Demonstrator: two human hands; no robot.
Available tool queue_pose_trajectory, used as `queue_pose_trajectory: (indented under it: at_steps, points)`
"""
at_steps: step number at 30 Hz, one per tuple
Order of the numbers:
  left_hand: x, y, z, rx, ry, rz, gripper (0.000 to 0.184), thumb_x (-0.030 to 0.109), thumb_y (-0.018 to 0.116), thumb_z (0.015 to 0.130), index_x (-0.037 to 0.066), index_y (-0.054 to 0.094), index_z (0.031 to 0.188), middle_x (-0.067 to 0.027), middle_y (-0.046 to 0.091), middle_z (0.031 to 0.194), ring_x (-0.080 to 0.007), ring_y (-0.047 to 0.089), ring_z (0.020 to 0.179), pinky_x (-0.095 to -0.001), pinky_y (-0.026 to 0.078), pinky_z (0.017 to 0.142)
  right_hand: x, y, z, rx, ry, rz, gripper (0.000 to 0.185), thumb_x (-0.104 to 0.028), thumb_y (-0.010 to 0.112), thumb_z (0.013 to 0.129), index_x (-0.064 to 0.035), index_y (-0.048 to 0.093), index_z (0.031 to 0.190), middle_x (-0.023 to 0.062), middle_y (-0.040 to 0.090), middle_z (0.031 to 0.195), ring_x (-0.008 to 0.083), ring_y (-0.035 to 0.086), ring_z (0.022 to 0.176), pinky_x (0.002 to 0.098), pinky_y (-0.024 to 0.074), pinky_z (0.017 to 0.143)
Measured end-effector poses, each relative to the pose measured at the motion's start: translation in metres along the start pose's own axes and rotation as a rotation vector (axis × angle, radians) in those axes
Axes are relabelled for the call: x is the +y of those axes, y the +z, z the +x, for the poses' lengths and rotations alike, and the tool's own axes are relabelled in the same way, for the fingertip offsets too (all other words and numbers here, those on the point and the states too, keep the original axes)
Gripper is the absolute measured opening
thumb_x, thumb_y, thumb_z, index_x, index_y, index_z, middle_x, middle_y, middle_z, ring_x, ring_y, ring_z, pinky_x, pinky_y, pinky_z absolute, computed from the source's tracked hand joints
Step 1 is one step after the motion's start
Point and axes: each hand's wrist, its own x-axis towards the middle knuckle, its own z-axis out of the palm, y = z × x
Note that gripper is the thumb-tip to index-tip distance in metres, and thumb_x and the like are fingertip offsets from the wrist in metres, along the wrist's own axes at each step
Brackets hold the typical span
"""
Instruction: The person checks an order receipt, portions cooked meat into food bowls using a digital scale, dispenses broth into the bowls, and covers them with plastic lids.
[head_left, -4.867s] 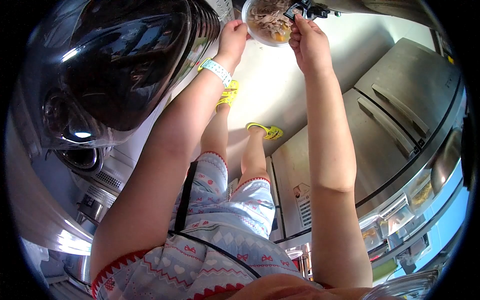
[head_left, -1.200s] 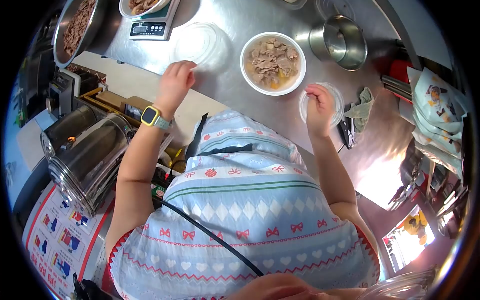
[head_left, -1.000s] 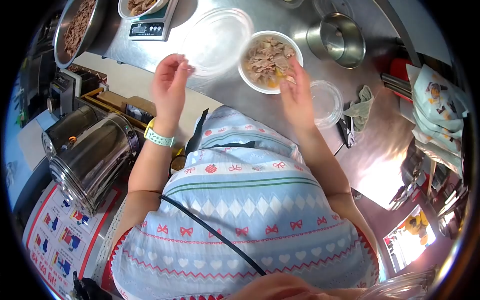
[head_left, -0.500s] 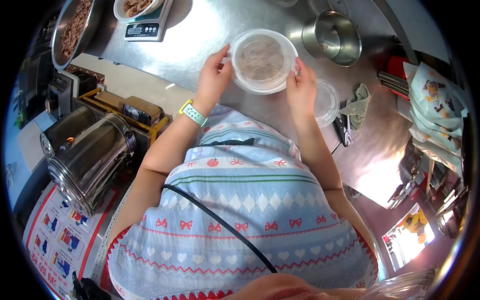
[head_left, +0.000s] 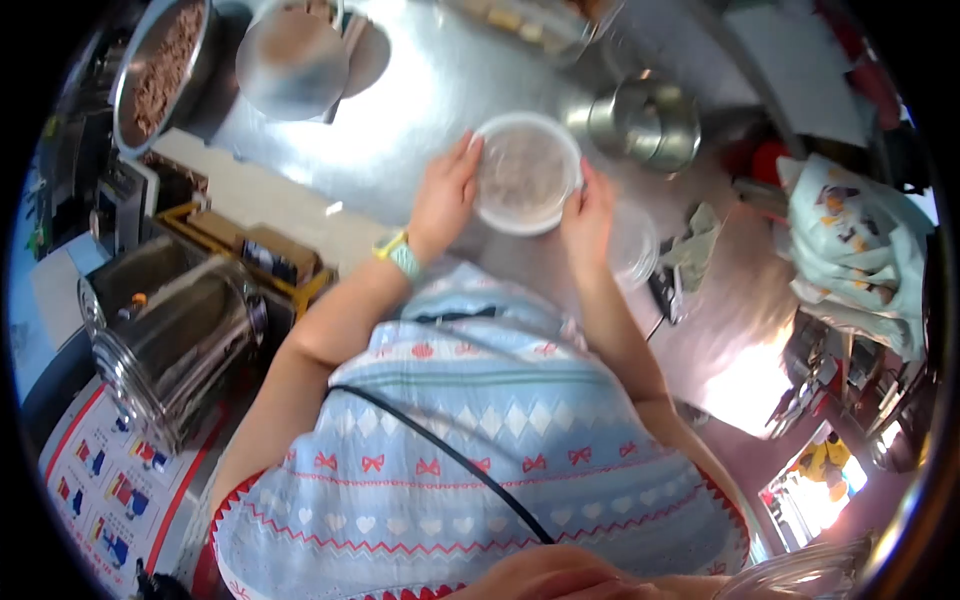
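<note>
A round, clear plastic container (head_left: 522, 175) with a pale rim is between my hands, low over the metal table. Brownish pieces show inside it. My left hand (head_left: 445, 195) grips its left side, and a watch with a pale green band is on that wrist. On the opposite side, my right hand (head_left: 589, 215) has its fingers and thumb at the rim. Just beyond my right hand lies a clear plastic lid (head_left: 637, 248), partly hidden by the hand.
A steel bowl of brown meat pieces (head_left: 165, 75) stands at upper left. A blurred, translucent round thing (head_left: 292, 70) covers the scale's place. Steel pots (head_left: 655, 125), a grey-green cloth (head_left: 692, 250) and plastic bags (head_left: 850, 235) are to the right; a blurred tray (head_left: 530, 22) is at the top.
The view has shifted, so the table sits lower in it. A translucent round thing now appears over the scale, and a tray shows at the top. My hands still hold the container.
</note>
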Motion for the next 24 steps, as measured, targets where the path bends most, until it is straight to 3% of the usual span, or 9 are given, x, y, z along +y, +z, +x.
queue_pose_trajectory:
  at_steps: [4,7,9,10,12,13,20,23,24]
  points:
    - [0.005,-0.003,0.001,-0.001,0.108,0.140,0.054,-0.002,0.044,0.083,-0.003,0.039,0.137,-0.0290,0.033,0.144,-0.0461,0.031,0.132,-0.0473,0.027,0.111,0.000,-0.002,0.006,-0.016,-0.054,-0.208,0.045,-0.006,0.049,0.085,-0.0046,0.048,0.129,0.0195,0.049,0.128,0.0362,0.044,0.122,0.0442,0.0341,0.105]
    - [0.013,-0.003,0.007,-0.031,0.205,0.105,0.057,0.005,0.046,0.083,-0.004,0.037,0.138,-0.0290,0.029,0.146,-0.0466,0.025,0.136,-0.0509,0.023,0.112,-0.023,-0.005,0.027,0.105,-0.202,-0.138,0.044,-0.006,0.048,0.085,-0.0049,0.049,0.129,0.0202,0.049,0.130,0.0358,0.045,0.122,0.0449,0.0343,0.105]
    - [0.023,-0.005,0.009,-0.157,0.297,0.220,0.068,0.032,0.054,0.085,-0.005,0.035,0.139,-0.0287,0.030,0.145,-0.0486,0.025,0.135,-0.0549,0.021,0.111,-0.033,-0.001,0.041,-0.035,-0.515,-0.247,0.044,-0.011,0.047,0.087,-0.0070,0.050,0.130,0.0166,0.048,0.135,0.0336,0.045,0.125,0.0451,0.0325,0.107]
    - [0.030,-0.008,0.014,-0.147,0.323,0.218,0.068,0.032,0.054,0.085,-0.005,0.035,0.139,-0.0287,0.030,0.145,-0.0486,0.025,0.135,-0.0549,0.021,0.111,-0.042,-0.001,0.049,-0.010,-0.522,-0.259,0.044,-0.011,0.047,0.087,-0.0070,0.050,0.130,0.0166,0.048,0.135,0.0336,0.045,0.125,0.0451,0.0325,0.107]
    - [0.040,-0.013,0.015,-0.219,0.374,0.364,0.094,0.062,0.057,0.077,-0.005,0.035,0.139,-0.0283,0.030,0.145,-0.0500,0.024,0.135,-0.0571,0.019,0.111,-0.056,0.002,0.054,-0.203,-0.528,-0.374,0.044,-0.017,0.047,0.088,-0.0097,0.050,0.132,0.0112,0.048,0.138,0.0309,0.046,0.126,0.0442,0.0309,0.109]
    - [0.038,-0.011,0.015,-0.206,0.375,0.379,0.109,0.075,0.057,0.067,-0.004,0.035,0.139,-0.0278,0.030,0.145,-0.0501,0.023,0.135,-0.0563,0.019,0.111,-0.057,0.005,0.056,-0.214,-0.530,-0.426,0.045,-0.022,0.047,0.089,-0.0116,0.050,0.133,0.0075,0.047,0.140,0.0286,0.044,0.129,0.0432,0.0294,0.110]
    - [0.043,-0.011,0.013,-0.222,0.354,0.402,0.111,0.071,0.063,0.064,-0.006,0.035,0.137,-0.0281,0.032,0.144,-0.0502,0.024,0.134,-0.0568,0.023,0.109,-0.048,0.008,0.060,-0.303,-0.512,-0.370,0.046,-0.023,0.047,0.091,-0.0084,0.047,0.134,0.0110,0.046,0.140,0.0323,0.040,0.131,0.0459,0.0266,0.111]
    - [0.050,-0.015,0.011,-0.212,0.349,0.390,0.108,0.068,0.067,0.063,-0.004,0.036,0.137,-0.0271,0.032,0.144,-0.0513,0.024,0.134,-0.0576,0.023,0.109,-0.036,-0.002,0.057,-0.364,-0.577,-0.309,0.050,-0.026,0.049,0.091,-0.0052,0.044,0.136,0.0151,0.042,0.143,0.0346,0.035,0.134,0.0466,0.0235,0.113]
    - [0.055,-0.016,0.011,-0.211,0.321,0.398,0.107,0.066,0.070,0.062,-0.001,0.036,0.138,-0.0267,0.031,0.145,-0.0520,0.023,0.133,-0.0584,0.023,0.108,-0.030,-0.009,0.047,-0.325,-0.576,-0.353,0.058,-0.030,0.052,0.089,-0.0035,0.039,0.139,0.0183,0.036,0.146,0.0359,0.029,0.137,0.0475,0.0212,0.113]
